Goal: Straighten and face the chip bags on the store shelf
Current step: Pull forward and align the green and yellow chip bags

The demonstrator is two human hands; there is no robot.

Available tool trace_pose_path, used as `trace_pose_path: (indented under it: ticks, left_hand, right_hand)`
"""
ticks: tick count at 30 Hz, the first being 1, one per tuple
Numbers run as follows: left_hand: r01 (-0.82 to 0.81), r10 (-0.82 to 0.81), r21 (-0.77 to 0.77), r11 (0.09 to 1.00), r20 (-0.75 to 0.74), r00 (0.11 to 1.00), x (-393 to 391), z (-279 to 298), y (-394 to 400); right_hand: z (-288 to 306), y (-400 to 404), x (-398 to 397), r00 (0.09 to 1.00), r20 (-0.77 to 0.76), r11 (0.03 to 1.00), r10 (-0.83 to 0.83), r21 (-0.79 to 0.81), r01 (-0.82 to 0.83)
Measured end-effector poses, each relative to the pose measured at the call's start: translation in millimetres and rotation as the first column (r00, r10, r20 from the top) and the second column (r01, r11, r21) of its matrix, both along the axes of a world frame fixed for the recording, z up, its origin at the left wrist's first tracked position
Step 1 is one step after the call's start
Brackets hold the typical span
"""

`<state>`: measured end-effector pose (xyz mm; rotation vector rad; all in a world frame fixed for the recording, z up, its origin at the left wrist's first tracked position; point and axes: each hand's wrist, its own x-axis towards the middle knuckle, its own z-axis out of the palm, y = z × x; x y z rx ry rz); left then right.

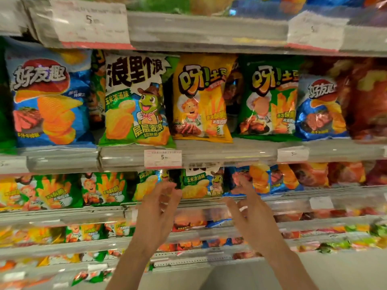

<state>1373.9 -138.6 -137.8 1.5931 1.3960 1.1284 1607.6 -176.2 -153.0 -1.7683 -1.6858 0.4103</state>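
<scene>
From the head camera, I have both hands raised in front of the store shelves, empty, fingers spread and loosely curled. My left hand [156,208] and my right hand [248,208] are apart from each other, palms turned inward, level with the front edge of the lower shelf [293,203]; both are blurred, and neither has hold of anything.

Between my hands, at that lower shelf's front edge, a green corn-flavour chip bag [201,183] stands upright and faces out. Just beside it to the right is a blue chip bag [258,178]; whether my right fingertips touch it I cannot tell.

On the shelf above [230,153], a row of bags stands along the front edge: a blue ridged-chip bag [50,97] at the left end, then a green and white bag with a cartoon frog [136,99], tilted a little and overhanging the edge, a yellow fries bag [201,97] leaning slightly, a green fries bag [270,97], and a smaller blue bag [320,107] touching it. A white price tag [163,159] sits on the rail below the frog bag.
</scene>
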Motion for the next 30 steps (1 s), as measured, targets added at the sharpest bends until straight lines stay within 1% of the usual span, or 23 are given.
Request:
trace_pose_path:
  ticks: [3,5,10,13,16,19,22,24,26,28,30]
  left_hand:
    - [-0.075,0.075,-0.006,0.997,0.015,0.997,44.8,-1.1,-5.7]
    - [-0.110,0.111,-0.021,0.994,0.034,0.993,80.8,-2.0,-9.8]
    - [-0.085,0.089,-0.047,0.995,0.073,0.993,170.9,10.1,-21.8]
    - [-0.073,0.077,-0.050,0.996,0.079,0.994,210.6,13.4,-18.2]
    - [-0.017,0.030,-0.087,0.996,0.143,0.989,243.0,19.3,-9.9]
    - [-0.033,0.056,-0.098,0.995,0.243,0.968,268.6,29.9,-2.1]
    - [-0.048,0.108,-0.177,0.983,0.350,0.930,284.8,37.7,4.9]
    - [-0.086,0.173,-0.238,0.967,0.377,0.910,290.1,39.8,8.4]
    - [-0.107,0.215,-0.292,0.950,0.370,0.904,292.7,39.1,11.9]
    - [-0.115,0.250,-0.355,0.928,0.363,0.898,295.0,37.6,15.7]
    - [-0.095,0.275,-0.412,0.906,0.405,0.872,296.9,36.1,20.2]
  right_hand:
    - [-0.6,5.2,46.2,0.997,-0.039,0.998,0.060,0.006,-0.060]
    - [-0.2,6.6,82.6,0.995,-0.036,0.996,0.091,-0.002,-0.092]
    - [18.8,-1.0,165.3,0.994,-0.012,0.993,0.112,0.022,-0.112]
    - [30.5,-2.9,206.9,0.997,-0.027,0.993,0.075,0.098,-0.072]
    - [39.8,0.1,237.5,0.999,-0.025,0.981,0.023,0.192,-0.017]
    - [50.1,7.0,255.1,1.000,0.025,0.970,-0.016,0.244,0.010]
    - [59.0,15.7,258.5,0.996,0.085,0.958,-0.042,0.286,0.017]
    - [62.5,21.5,257.2,0.991,0.128,0.949,-0.048,0.316,0.005]
    - [62.2,27.1,255.1,0.988,0.149,0.944,-0.037,0.331,-0.015]
    - [59.3,30.5,252.6,0.988,0.150,0.940,-0.038,0.342,-0.016]
    - [57.2,32.2,250.6,0.988,0.148,0.932,-0.053,0.361,-0.004]
